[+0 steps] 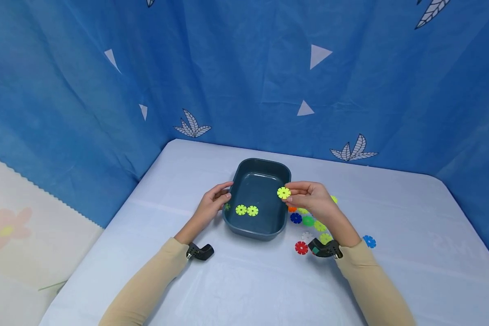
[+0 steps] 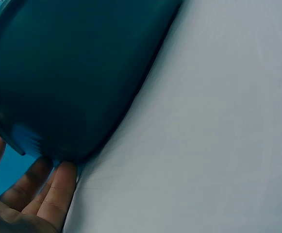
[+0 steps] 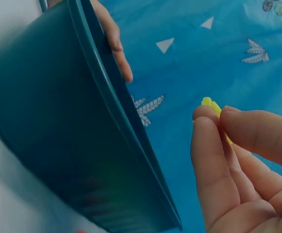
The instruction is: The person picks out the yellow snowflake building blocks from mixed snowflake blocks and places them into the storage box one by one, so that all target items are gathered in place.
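A dark teal basin (image 1: 260, 235) stands on the table with two yellow-green notched flower discs, one left (image 1: 241, 209) and one right (image 1: 252, 211), lying side by side on its floor. My left hand (image 1: 212, 203) rests at its left side; in the left wrist view the fingertips (image 2: 65, 170) meet the outer wall, fairly straight. Above the basin's right rim, my right hand (image 1: 314, 199) pinches another yellow-green flower disc (image 1: 284, 193) between thumb and fingers. The right wrist view shows this disc (image 3: 209, 103) edge-on, mostly covered by the fingertips.
Right of the basin, partly under my right forearm, lie several loose discs, among them a dark blue one (image 1: 296, 218), a red one (image 1: 301, 247) and a white one (image 1: 307, 237). A blue disc (image 1: 369, 241) sits farther right. Behind the white table (image 1: 415, 217) hangs a blue curtain (image 1: 244, 81).
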The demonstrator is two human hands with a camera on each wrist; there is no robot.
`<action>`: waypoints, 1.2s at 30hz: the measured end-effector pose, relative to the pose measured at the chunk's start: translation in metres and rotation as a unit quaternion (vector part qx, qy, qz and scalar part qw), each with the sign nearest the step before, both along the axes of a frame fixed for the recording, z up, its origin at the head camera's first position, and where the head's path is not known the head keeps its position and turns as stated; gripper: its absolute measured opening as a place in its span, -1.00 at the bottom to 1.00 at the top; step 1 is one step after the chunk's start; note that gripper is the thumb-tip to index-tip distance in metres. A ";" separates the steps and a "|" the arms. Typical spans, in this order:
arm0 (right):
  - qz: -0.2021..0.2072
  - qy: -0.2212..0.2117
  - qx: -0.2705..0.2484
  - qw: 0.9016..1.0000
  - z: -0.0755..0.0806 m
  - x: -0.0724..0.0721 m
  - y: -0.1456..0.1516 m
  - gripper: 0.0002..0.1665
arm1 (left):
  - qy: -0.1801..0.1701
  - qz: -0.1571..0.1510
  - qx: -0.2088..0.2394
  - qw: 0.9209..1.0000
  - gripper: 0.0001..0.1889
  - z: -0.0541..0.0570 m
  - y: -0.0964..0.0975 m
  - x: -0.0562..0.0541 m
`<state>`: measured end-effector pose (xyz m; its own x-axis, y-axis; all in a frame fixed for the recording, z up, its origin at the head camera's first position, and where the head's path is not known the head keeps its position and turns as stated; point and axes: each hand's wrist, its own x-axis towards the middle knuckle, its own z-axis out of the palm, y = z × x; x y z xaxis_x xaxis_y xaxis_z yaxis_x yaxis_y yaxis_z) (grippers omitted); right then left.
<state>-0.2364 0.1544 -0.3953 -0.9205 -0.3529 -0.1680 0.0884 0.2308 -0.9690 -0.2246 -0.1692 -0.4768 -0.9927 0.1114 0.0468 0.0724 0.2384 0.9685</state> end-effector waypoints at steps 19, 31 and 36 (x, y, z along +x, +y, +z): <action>0.048 0.028 0.014 0.998 -0.004 0.001 -0.069 -0.54 | -0.013 -0.003 0.000 1.000 -0.54 0.003 0.000 0.001; 0.095 0.044 0.068 0.992 -0.015 -0.001 -0.092 -0.56 | -0.019 -0.009 0.007 1.000 -0.53 0.005 0.000 0.001; 0.113 0.042 0.132 0.984 -0.020 -0.002 -0.098 -0.59 | -0.019 -0.011 0.009 1.000 -0.53 0.005 0.000 0.001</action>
